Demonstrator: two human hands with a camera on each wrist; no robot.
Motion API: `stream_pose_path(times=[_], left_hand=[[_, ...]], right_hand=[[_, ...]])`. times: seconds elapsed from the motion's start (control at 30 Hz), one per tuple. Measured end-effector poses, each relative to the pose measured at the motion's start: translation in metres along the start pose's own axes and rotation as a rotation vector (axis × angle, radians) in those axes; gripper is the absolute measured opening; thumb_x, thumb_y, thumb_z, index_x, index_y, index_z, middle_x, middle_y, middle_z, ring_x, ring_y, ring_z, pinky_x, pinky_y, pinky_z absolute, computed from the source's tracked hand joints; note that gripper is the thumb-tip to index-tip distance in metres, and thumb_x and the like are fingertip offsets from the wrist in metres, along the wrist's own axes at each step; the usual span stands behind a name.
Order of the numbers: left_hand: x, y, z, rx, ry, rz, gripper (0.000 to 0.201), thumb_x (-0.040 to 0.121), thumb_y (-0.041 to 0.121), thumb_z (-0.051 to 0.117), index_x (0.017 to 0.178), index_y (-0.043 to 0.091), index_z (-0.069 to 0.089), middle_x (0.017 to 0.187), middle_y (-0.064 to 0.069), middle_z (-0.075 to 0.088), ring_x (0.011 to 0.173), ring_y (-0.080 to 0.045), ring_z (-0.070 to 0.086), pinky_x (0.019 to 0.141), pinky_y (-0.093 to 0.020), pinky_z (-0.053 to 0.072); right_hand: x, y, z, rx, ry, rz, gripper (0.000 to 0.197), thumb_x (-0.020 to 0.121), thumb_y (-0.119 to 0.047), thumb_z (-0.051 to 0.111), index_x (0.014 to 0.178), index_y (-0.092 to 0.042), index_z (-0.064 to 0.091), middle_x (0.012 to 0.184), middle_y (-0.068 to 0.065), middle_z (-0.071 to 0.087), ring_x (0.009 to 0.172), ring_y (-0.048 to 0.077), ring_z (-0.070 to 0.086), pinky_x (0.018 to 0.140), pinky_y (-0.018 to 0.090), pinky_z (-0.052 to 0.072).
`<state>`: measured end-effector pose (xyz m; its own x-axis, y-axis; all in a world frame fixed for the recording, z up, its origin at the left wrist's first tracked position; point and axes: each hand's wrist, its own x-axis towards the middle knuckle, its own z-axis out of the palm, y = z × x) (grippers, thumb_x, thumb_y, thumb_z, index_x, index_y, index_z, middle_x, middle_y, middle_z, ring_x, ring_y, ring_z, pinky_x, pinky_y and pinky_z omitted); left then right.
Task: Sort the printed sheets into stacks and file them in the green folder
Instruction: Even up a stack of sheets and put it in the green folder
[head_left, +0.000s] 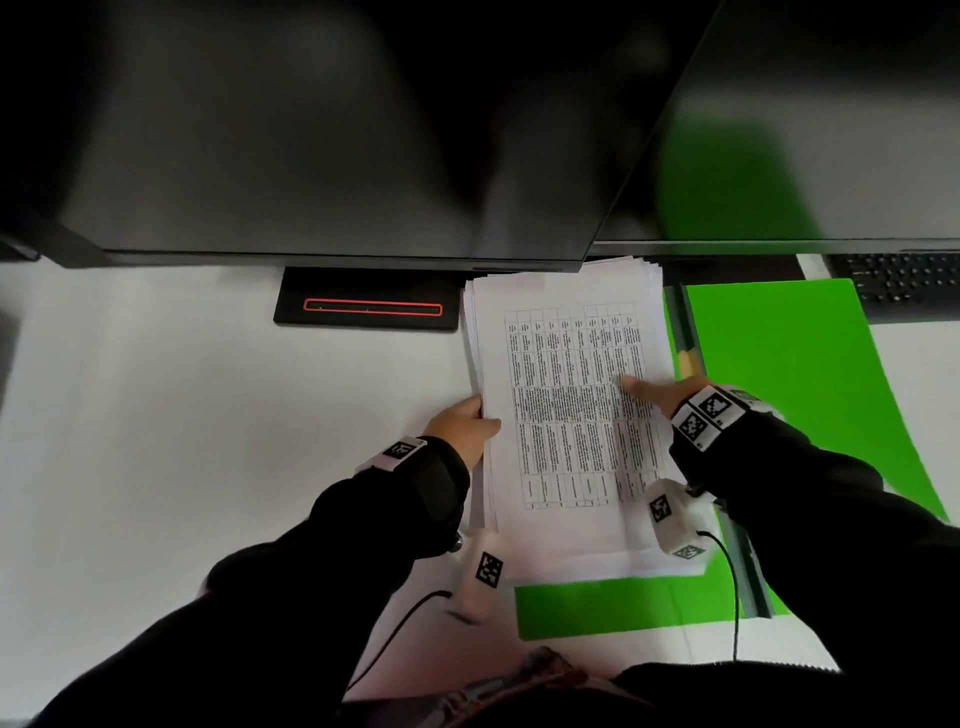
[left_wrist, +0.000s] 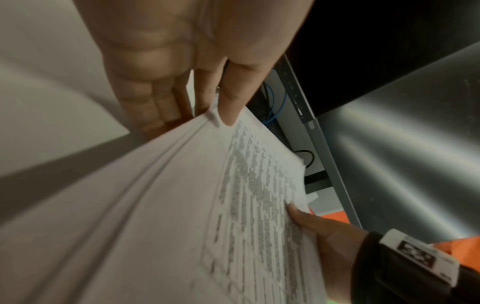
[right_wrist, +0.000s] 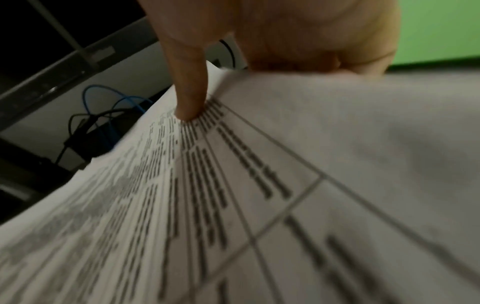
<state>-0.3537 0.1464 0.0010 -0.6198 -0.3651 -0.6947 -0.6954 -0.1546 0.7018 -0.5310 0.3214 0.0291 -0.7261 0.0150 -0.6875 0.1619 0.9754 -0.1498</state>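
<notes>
A thick stack of printed sheets (head_left: 571, 410) with a table on the top page lies lengthwise over the left half of the open green folder (head_left: 779, 374). My left hand (head_left: 478, 418) grips the stack's left edge, thumb on top and fingers underneath. My right hand (head_left: 647, 388) holds the right edge, its thumb pressed on the printed table, the other fingers hidden under the paper. In the left wrist view the left hand (left_wrist: 221, 111) pinches the stack (left_wrist: 161, 205). The right wrist view shows the right thumb (right_wrist: 189, 92) on the top sheet (right_wrist: 259, 185), with the folder (right_wrist: 441, 30) behind.
Two dark monitors (head_left: 311, 130) hang over the back of the white desk (head_left: 182, 415). A black monitor base (head_left: 369, 309) with a red outline sits left of the stack. A black keyboard (head_left: 904, 283) lies behind the folder. Cables (right_wrist: 103, 115) run behind the stack.
</notes>
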Motion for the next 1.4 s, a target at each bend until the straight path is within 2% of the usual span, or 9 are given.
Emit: stream_pose_path(times=[0.1,0.37,0.53,0.77,1.0,1.13,1.27,1.33,1.4], left_hand=[[-0.002,-0.006,-0.002,0.010,0.054,-0.015,0.041,0.088,0.018,0.057,0.129,0.017,0.050,0.116,-0.006,0.064,0.106,-0.025,0.061,0.099,-0.036,0.046],[-0.014,-0.033,0.002,0.190,0.034,-0.053,0.041,0.075,0.011,0.073,0.108,0.017,0.050,0.110,-0.003,0.064,0.099,-0.021,0.061,0.092,-0.034,0.049],[-0.040,-0.048,-0.005,0.163,0.044,-0.019,0.066,0.069,-0.005,0.074,0.125,0.012,0.045,0.120,-0.006,0.062,0.106,-0.021,0.061,0.094,-0.032,0.047],[-0.091,-0.015,-0.032,0.033,0.276,0.290,0.050,0.086,0.008,0.061,0.132,0.018,0.045,0.110,0.011,0.056,0.104,-0.013,0.055,0.088,-0.021,0.037],[-0.131,0.021,-0.062,-0.418,0.570,0.662,0.030,0.095,0.019,0.049,0.104,0.048,0.049,0.101,0.031,0.061,0.095,0.017,0.057,0.094,-0.015,0.045],[-0.128,-0.004,-0.081,-0.382,0.583,0.643,0.051,0.078,0.023,0.064,0.120,0.039,0.040,0.117,0.020,0.059,0.106,0.007,0.057,0.097,-0.021,0.044],[-0.120,-0.016,-0.097,-0.378,0.556,0.588,0.055,0.080,0.007,0.068,0.121,0.030,0.040,0.109,0.017,0.062,0.096,0.008,0.061,0.097,-0.028,0.045],[-0.119,-0.011,-0.102,-0.431,0.563,0.583,0.038,0.090,0.008,0.056,0.113,0.035,0.045,0.102,0.023,0.062,0.088,0.014,0.061,0.095,-0.023,0.046],[-0.123,-0.006,-0.106,-0.433,0.582,0.626,0.034,0.094,0.011,0.051,0.109,0.041,0.047,0.100,0.026,0.063,0.091,0.014,0.061,0.088,-0.012,0.046]], right_hand=[[-0.005,0.001,0.001,0.055,-0.056,0.008,0.092,0.062,-0.072,0.063,0.127,-0.009,0.052,0.107,0.019,0.065,0.098,0.036,0.062,0.090,0.045,0.049],[-0.027,0.019,0.009,0.212,-0.180,-0.162,0.058,0.078,-0.029,0.072,0.127,-0.003,0.054,0.124,0.016,0.060,0.104,0.027,0.057,0.083,0.028,0.039],[-0.043,0.042,0.021,0.260,-0.299,-0.308,0.095,0.033,-0.056,0.087,0.115,-0.017,0.060,0.113,0.009,0.066,0.107,0.021,0.059,0.098,0.033,0.041],[-0.090,0.015,0.016,0.673,-0.125,-0.523,0.032,0.069,-0.019,0.077,0.098,-0.023,0.064,0.096,-0.003,0.070,0.091,0.015,0.064,0.097,0.033,0.044],[-0.150,-0.034,0.025,1.015,-0.032,-0.867,0.037,0.074,0.005,0.069,0.084,-0.030,0.059,0.080,-0.029,0.062,0.065,-0.025,0.057,0.062,-0.005,0.042],[-0.143,-0.041,0.059,1.007,-0.168,-0.742,0.038,0.068,0.003,0.075,0.095,-0.021,0.061,0.080,-0.022,0.064,0.063,-0.022,0.059,0.060,-0.002,0.045],[-0.109,-0.054,0.083,1.078,-0.469,-0.467,0.042,0.085,-0.021,0.063,0.124,-0.006,0.054,0.065,-0.017,0.072,0.060,-0.002,0.069,0.067,0.020,0.058],[-0.119,-0.062,0.079,1.028,-0.439,-0.514,0.062,0.064,-0.028,0.076,0.119,-0.006,0.057,0.055,-0.021,0.068,0.056,-0.002,0.066,0.051,0.011,0.052],[-0.139,-0.067,0.070,0.981,-0.223,-0.648,0.037,0.057,-0.024,0.082,0.090,-0.020,0.065,0.052,-0.024,0.063,0.053,-0.011,0.060,0.049,0.002,0.044]])
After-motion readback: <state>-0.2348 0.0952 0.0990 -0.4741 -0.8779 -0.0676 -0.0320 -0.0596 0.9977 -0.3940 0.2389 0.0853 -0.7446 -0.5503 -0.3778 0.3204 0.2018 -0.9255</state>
